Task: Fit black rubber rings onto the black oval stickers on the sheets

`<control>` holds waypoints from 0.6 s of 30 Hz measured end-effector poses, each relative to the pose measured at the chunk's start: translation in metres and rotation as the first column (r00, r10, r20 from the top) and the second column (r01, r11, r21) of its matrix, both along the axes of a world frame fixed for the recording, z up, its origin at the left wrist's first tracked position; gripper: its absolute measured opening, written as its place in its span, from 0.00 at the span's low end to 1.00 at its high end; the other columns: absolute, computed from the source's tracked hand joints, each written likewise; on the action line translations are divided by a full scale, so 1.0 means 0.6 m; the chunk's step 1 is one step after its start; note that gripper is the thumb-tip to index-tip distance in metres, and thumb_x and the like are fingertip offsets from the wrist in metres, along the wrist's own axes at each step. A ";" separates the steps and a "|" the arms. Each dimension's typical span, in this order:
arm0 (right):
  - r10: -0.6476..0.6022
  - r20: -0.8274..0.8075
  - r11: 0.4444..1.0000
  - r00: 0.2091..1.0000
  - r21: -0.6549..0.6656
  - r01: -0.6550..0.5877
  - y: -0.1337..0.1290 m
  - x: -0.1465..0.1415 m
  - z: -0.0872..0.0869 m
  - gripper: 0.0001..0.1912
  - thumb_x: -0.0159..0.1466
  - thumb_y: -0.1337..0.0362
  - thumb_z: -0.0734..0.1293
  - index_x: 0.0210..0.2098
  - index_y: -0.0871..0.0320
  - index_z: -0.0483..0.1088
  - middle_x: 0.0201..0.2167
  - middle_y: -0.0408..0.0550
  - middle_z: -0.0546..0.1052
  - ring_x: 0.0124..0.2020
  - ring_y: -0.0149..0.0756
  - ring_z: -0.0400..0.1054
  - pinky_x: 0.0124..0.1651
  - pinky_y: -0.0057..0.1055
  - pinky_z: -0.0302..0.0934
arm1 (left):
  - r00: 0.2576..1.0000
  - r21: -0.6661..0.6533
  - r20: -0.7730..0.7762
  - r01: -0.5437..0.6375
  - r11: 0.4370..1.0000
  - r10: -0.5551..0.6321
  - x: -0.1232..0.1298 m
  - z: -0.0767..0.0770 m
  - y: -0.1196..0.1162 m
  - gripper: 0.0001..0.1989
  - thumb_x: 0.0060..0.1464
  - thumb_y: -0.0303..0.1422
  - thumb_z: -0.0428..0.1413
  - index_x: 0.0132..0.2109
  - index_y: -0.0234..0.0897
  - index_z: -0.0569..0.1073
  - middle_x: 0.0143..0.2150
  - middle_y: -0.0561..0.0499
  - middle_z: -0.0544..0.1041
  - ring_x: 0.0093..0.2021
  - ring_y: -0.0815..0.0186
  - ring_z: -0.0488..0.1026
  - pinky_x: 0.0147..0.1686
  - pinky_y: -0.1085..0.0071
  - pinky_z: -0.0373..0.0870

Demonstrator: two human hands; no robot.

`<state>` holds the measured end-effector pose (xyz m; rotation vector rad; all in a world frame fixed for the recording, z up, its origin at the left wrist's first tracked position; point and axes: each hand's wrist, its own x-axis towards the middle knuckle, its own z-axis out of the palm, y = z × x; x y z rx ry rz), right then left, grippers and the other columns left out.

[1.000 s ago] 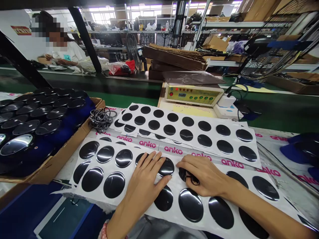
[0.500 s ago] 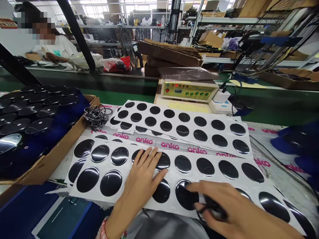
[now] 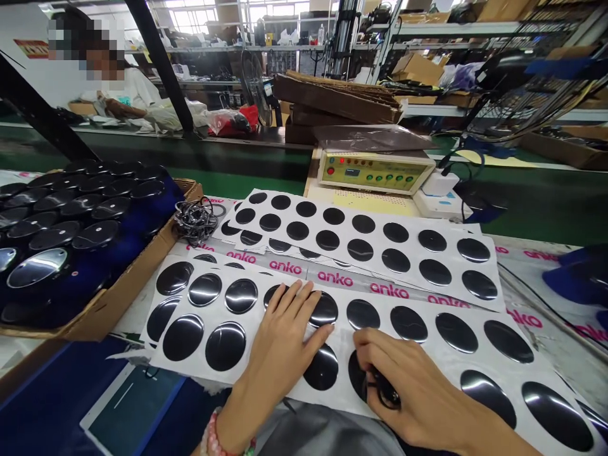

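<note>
My left hand lies flat with its fingers outstretched on a white sheet bearing rows of glossy black round stickers. A beaded bracelet is on that wrist. My right hand is closed over the same sheet, its fingers curled round a small black object with a thin dark loop; most of it is hidden in the palm. The fingertips touch or hover just over a black round sticker in the near row, partly covered by the hand. More sticker sheets lie stacked farther back.
On the left, a cardboard box holds many dark blue, shiny-topped cylinders. Behind the sheets are a tangle of black rings and a control box with lit indicators. A blue object stands at right. Another person sits beyond.
My right hand has drawn its fingers in and closed more around the black object over the near-row sticker. My left hand keeps its place on the sheet. The whole view has shifted slightly.
</note>
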<state>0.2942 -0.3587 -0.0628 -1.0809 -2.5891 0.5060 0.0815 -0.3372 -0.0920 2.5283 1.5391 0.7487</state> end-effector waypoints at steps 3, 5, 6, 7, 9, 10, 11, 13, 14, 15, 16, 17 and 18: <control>0.014 0.038 1.000 0.999 0.001 -0.014 0.001 0.002 -0.001 0.30 0.53 0.75 0.57 0.55 0.52 0.56 0.44 0.48 0.70 0.40 0.35 0.68 0.36 0.31 0.60 | 1.000 0.007 0.003 0.002 1.000 -0.002 -0.001 -0.001 0.000 0.21 0.63 0.39 0.49 0.59 0.35 0.64 0.62 0.47 0.66 0.63 0.56 0.60 0.62 0.51 0.57; 0.018 0.068 1.000 0.998 -0.010 -0.017 0.001 0.003 -0.004 0.34 0.53 0.75 0.58 0.58 0.51 0.53 0.44 0.48 0.69 0.40 0.36 0.68 0.37 0.31 0.61 | 1.000 0.006 -0.001 0.006 1.000 -0.006 -0.001 -0.002 0.000 0.21 0.63 0.40 0.49 0.59 0.35 0.64 0.62 0.48 0.66 0.63 0.57 0.60 0.62 0.51 0.57; 0.029 0.076 0.999 0.997 -0.018 -0.028 0.001 0.004 -0.005 0.34 0.53 0.76 0.58 0.58 0.51 0.54 0.42 0.47 0.70 0.39 0.36 0.68 0.37 0.31 0.61 | 1.000 0.004 -0.004 0.006 1.000 -0.006 -0.002 -0.002 0.000 0.21 0.63 0.40 0.49 0.59 0.35 0.64 0.62 0.48 0.66 0.63 0.57 0.60 0.62 0.51 0.57; 0.045 0.078 0.999 0.996 -0.024 -0.043 -0.001 0.006 -0.007 0.33 0.53 0.76 0.58 0.57 0.51 0.54 0.39 0.46 0.70 0.37 0.35 0.68 0.36 0.31 0.61 | 1.000 0.004 -0.008 0.005 1.000 -0.005 -0.002 -0.003 0.000 0.21 0.63 0.40 0.49 0.59 0.35 0.64 0.62 0.48 0.66 0.63 0.57 0.60 0.62 0.51 0.57; 0.062 0.077 0.998 0.995 -0.020 -0.060 -0.006 0.011 -0.010 0.32 0.54 0.76 0.58 0.57 0.52 0.55 0.35 0.44 0.69 0.34 0.34 0.68 0.35 0.30 0.61 | 1.000 0.005 -0.015 0.006 1.000 -0.006 -0.002 -0.003 0.000 0.21 0.63 0.40 0.49 0.59 0.35 0.64 0.62 0.48 0.66 0.63 0.56 0.60 0.62 0.51 0.57; 0.057 0.077 0.998 0.995 -0.009 -0.057 -0.009 0.014 -0.012 0.31 0.55 0.76 0.58 0.57 0.53 0.55 0.35 0.45 0.69 0.34 0.33 0.68 0.35 0.30 0.61 | 1.000 0.005 -0.017 0.006 1.000 -0.006 -0.002 -0.003 0.000 0.21 0.63 0.40 0.49 0.59 0.35 0.64 0.62 0.48 0.66 0.63 0.56 0.60 0.62 0.51 0.57; 0.042 0.080 0.999 0.996 0.007 -0.043 -0.012 0.016 -0.013 0.30 0.55 0.76 0.58 0.57 0.53 0.56 0.36 0.46 0.69 0.34 0.34 0.67 0.34 0.30 0.61 | 1.000 0.006 -0.018 0.005 1.000 -0.005 -0.002 -0.002 0.000 0.21 0.63 0.40 0.49 0.59 0.35 0.64 0.62 0.48 0.66 0.63 0.56 0.60 0.62 0.51 0.57; -0.001 0.071 0.999 0.997 0.044 -0.002 -0.016 0.015 -0.014 0.27 0.55 0.75 0.58 0.54 0.54 0.59 0.41 0.50 0.68 0.35 0.35 0.67 0.33 0.31 0.61 | 1.000 0.005 -0.024 0.006 1.000 -0.005 -0.002 -0.002 0.000 0.21 0.63 0.40 0.49 0.59 0.35 0.63 0.62 0.48 0.65 0.63 0.57 0.60 0.63 0.51 0.56; -0.012 0.058 0.999 0.998 0.054 0.009 -0.017 0.014 -0.014 0.24 0.55 0.74 0.58 0.51 0.54 0.62 0.43 0.52 0.68 0.35 0.36 0.67 0.32 0.31 0.61 | 1.000 0.001 -0.028 0.005 1.000 -0.005 -0.003 -0.001 0.000 0.21 0.63 0.40 0.49 0.59 0.35 0.63 0.62 0.48 0.65 0.63 0.57 0.59 0.63 0.51 0.56; -0.016 0.039 0.998 0.999 0.053 0.014 -0.017 0.012 -0.011 0.21 0.54 0.74 0.58 0.47 0.55 0.63 0.45 0.52 0.68 0.36 0.36 0.67 0.32 0.31 0.61 | 0.999 -0.003 -0.031 0.005 1.000 -0.006 -0.003 -0.001 0.000 0.21 0.63 0.40 0.49 0.59 0.35 0.63 0.62 0.48 0.65 0.63 0.57 0.60 0.63 0.51 0.56; -0.014 0.010 0.999 1.000 0.043 0.013 -0.017 0.012 -0.008 0.18 0.54 0.74 0.58 0.42 0.55 0.64 0.45 0.52 0.68 0.36 0.36 0.67 0.32 0.32 0.62 | 0.999 -0.007 -0.035 0.007 1.000 -0.008 -0.003 0.000 0.000 0.21 0.63 0.40 0.49 0.59 0.35 0.63 0.62 0.48 0.65 0.63 0.56 0.60 0.63 0.51 0.57; -0.009 -0.020 1.000 1.000 0.020 0.009 -0.017 0.014 -0.003 0.14 0.53 0.74 0.58 0.38 0.55 0.63 0.45 0.51 0.69 0.35 0.36 0.67 0.33 0.32 0.63 | 0.999 -0.009 -0.037 0.010 1.000 -0.011 -0.003 -0.001 0.001 0.21 0.63 0.40 0.49 0.59 0.35 0.63 0.62 0.47 0.65 0.63 0.56 0.60 0.62 0.51 0.57; -0.009 -0.045 1.000 0.999 -0.016 0.008 -0.017 0.021 0.004 0.12 0.52 0.75 0.58 0.34 0.54 0.62 0.44 0.50 0.70 0.35 0.35 0.68 0.35 0.32 0.64 | 0.999 -0.011 -0.036 0.014 1.000 -0.014 -0.003 -0.001 0.001 0.21 0.63 0.41 0.49 0.59 0.35 0.63 0.62 0.47 0.65 0.63 0.56 0.60 0.62 0.50 0.57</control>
